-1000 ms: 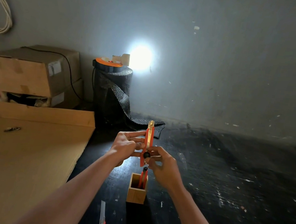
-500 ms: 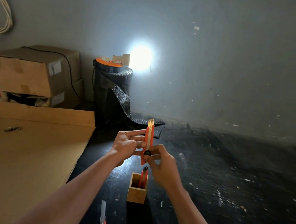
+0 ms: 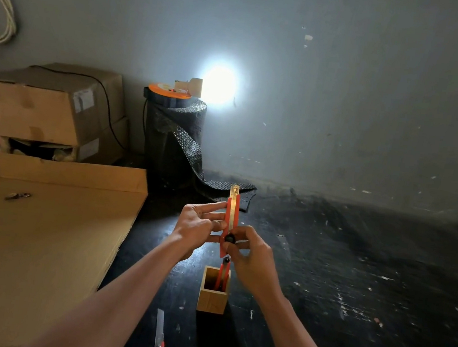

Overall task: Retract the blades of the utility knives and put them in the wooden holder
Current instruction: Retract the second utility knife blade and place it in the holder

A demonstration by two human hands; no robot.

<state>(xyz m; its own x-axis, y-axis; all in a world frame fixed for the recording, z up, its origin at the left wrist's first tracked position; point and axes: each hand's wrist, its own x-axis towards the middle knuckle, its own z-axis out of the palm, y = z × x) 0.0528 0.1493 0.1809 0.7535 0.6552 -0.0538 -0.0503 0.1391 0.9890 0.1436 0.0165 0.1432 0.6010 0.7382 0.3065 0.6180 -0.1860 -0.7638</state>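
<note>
Dark table lying bare to the right, cardboard sheet edging the left, left hand and right hand both clamped on an upright orange utility knife, blade tip showing, above the wooden holder containing another knife, a third knife lying blade-out near the front edge

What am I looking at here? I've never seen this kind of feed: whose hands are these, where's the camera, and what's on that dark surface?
There is no machine: a person works with bare hands, and the single camera sits on their head, looking forward and down. The left hand and right hand together hold an orange utility knife upright, with its metal blade sticking out of the top. The right fingers sit at its black slider knob. Below stands a small square wooden holder on the dark scuffed table, with another orange knife already in it. A third knife with its blade out lies nearer the person. Flat brown cardboard lies on the left.
</note>
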